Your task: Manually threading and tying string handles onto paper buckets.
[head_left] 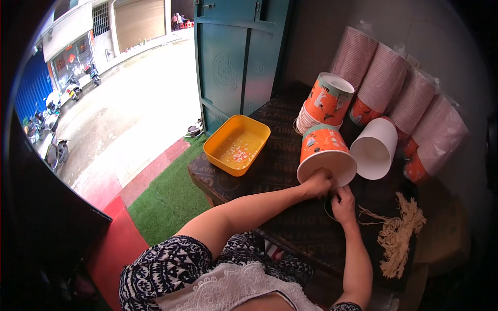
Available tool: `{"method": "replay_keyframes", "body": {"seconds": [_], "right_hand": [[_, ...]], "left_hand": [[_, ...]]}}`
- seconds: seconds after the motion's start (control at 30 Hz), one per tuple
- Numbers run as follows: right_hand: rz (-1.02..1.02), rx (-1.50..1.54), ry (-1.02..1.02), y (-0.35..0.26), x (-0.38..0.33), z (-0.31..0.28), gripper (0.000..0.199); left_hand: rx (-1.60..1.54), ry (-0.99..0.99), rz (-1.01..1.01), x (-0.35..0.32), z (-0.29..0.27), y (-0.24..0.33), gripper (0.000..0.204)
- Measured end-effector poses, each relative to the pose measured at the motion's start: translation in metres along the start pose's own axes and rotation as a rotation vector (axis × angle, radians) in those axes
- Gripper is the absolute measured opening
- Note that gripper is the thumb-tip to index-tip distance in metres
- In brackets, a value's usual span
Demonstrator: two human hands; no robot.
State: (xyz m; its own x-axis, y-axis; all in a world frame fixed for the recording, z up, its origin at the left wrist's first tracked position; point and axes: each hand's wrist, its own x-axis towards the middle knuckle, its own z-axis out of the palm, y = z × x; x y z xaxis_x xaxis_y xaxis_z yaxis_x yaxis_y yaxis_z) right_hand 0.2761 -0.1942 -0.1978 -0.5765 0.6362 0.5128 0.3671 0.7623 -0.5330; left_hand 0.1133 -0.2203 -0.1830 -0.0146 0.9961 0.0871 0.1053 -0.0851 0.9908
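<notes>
An orange paper bucket (326, 142) with printed figures lies tipped on the dark table, its white mouth facing me. My left hand (319, 183) reaches into that mouth, fingers curled near the lower rim; what they pinch is hidden. Just outside the rim, my right hand (343, 205) is closed in a pinch on a thin cord (327, 210), which loops down between the hands. A strand trails from beside my right hand to a tangled bundle of beige cords (399, 236) at the right.
A white-mouthed bucket (374, 150) lies right of the orange one. Behind stand nested printed buckets (327, 101) and tall wrapped stacks (384, 78). On the left, a yellow tub (237, 145) holds small pale and red bits. A green door (228, 67) stands beyond the table (290, 207).
</notes>
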Motion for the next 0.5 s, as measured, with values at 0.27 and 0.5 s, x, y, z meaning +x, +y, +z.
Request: {"method": "replay_keyframes", "body": {"seconds": [0.27,0.5], "right_hand": [[-0.017,0.011,-0.028,0.001,-0.001,-0.001,0.024],[-0.002,0.114,-0.134,0.005,-0.003,-0.012,0.031]], "left_hand": [[0.051,-0.012,0.009,0.006,0.003,-0.013,0.022],[0.350,-0.153,-0.087,-0.005,0.007,0.013,0.024]]}}
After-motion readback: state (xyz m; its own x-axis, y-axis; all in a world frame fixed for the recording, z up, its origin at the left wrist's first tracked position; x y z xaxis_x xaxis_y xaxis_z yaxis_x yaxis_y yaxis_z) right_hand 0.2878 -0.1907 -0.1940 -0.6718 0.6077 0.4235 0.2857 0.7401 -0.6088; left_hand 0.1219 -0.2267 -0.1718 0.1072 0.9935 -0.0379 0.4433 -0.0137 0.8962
